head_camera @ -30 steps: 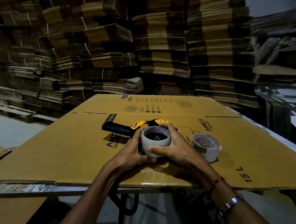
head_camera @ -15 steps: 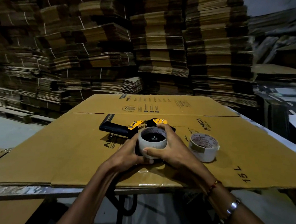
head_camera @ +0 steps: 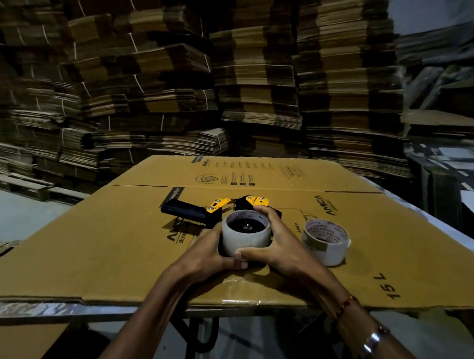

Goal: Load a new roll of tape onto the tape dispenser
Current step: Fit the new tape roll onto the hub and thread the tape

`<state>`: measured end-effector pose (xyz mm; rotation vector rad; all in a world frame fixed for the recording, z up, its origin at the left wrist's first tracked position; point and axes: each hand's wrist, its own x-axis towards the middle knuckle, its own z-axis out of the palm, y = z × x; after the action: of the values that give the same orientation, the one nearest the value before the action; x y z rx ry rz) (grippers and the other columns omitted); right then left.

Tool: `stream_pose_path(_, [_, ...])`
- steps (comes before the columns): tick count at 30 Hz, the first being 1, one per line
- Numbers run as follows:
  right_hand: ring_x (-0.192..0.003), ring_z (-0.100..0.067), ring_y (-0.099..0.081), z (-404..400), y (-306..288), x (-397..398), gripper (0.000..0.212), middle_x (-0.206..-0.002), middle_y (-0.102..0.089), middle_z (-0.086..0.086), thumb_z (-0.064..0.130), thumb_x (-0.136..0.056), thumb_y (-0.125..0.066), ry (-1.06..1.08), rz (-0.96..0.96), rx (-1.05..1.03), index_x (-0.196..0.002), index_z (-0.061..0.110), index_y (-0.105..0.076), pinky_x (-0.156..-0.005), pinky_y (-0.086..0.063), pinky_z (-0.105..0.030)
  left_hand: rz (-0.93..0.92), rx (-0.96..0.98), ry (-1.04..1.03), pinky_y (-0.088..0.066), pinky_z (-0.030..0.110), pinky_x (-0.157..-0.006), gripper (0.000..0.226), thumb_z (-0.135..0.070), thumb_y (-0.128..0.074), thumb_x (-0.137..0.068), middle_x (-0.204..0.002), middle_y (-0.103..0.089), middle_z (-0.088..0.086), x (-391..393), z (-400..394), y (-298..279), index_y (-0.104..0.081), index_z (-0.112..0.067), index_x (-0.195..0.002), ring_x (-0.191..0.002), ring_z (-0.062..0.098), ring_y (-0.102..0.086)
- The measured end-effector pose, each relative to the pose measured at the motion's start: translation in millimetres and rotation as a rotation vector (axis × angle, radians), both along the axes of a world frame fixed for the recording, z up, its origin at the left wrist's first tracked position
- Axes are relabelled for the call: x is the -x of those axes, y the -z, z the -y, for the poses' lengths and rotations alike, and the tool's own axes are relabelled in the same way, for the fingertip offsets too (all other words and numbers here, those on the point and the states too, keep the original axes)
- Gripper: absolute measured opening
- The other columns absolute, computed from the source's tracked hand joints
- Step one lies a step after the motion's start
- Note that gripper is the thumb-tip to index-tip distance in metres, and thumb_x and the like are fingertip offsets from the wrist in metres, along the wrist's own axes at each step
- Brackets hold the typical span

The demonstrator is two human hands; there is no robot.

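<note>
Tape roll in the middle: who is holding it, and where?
Both hands hold the tape roll by its outer wall: left hand on its left side, right hand round its right, on the dispenser.

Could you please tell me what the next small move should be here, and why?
Probably press the tape roll fully down onto the dispenser: both the left hand and right hand grip it, and the hub shows inside its core.

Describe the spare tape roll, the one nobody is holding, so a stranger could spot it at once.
Start at the big flattened cardboard box that covers the table. At its middle both hands clasp a tape roll on dispenser; just right of the right hand stands the spare tape roll, flat on the cardboard. Unlike its neighbour, it is untouched, with no dispenser under it.
</note>
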<state>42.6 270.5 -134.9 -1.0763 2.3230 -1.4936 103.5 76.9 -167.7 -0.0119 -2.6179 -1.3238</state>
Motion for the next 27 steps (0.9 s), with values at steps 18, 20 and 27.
stream_pose_path(18, [-0.125, -0.007, -0.050, 4, -3, -2, 0.101, -0.136, -0.051, 0.010, 0.042, -0.064, -0.089, 0.025, -0.226, -0.119, -0.144, 0.031, -0.027, -0.106, -0.044, -0.028, 0.020, 0.116, -0.017, -0.042, 0.047, -0.111, 0.114, -0.061, -0.088, -0.048, -0.137, -0.049, -0.013, 1, 2, 2, -0.030, -0.047, -0.146, -0.131, 0.014, -0.041])
stream_pose_path(20, [-0.123, -0.004, -0.049, 3, 0, -5, 0.099, -0.132, -0.049, 0.014, 0.040, -0.066, -0.089, 0.034, -0.235, -0.105, -0.143, 0.032, -0.027, -0.100, -0.042, -0.016, 0.038, 0.113, -0.010, -0.038, 0.046, -0.113, 0.114, -0.050, -0.089, -0.054, -0.137, -0.045, -0.010, 0, 2, 0, -0.027, -0.044, -0.149, -0.131, 0.015, -0.036])
stream_pose_path(27, [-0.117, 0.004, -0.049, -1, 5, -7, 0.091, -0.127, -0.049, 0.021, 0.038, -0.070, -0.088, 0.062, -0.154, -0.026, -0.140, 0.035, -0.030, -0.095, -0.039, -0.009, 0.068, 0.116, 0.029, -0.041, 0.046, -0.111, 0.112, -0.057, -0.088, -0.051, -0.133, -0.044, -0.005, 3, 7, -1, -0.029, -0.050, -0.147, -0.127, 0.018, -0.039])
